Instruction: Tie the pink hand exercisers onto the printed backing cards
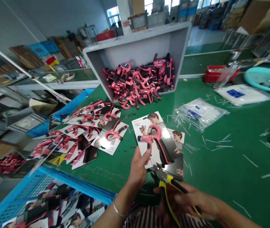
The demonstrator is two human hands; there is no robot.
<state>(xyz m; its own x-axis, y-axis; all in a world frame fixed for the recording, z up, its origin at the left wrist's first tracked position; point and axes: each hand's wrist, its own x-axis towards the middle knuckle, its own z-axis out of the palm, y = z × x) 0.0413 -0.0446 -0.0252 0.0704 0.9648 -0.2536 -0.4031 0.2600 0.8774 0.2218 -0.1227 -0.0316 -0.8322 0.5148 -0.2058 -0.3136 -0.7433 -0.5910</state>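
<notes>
My left hand (137,168) holds a backing card (161,117) by its lower left edge, the thumb on the front. Mounted on that card is a pink and black hand grip strengthener (158,132) with a metal spring. My right hand (195,200) is wrapped round the yellow and black handles of diagonal cutting pliers (163,184). The pliers' jaws are slightly apart at the card's bottom edge, beside a thin whitish strip (152,162). Another printed card (179,166) lies partly hidden beneath the held one.
A tilted grey bin (137,38) full of loose grip strengtheners stands at the back. Carded ones (111,136) are piled left, above a blue crate (78,185) of more cards. Cut white strips (220,147), plastic bags (201,112) and a turquoise basin (265,74) lie right.
</notes>
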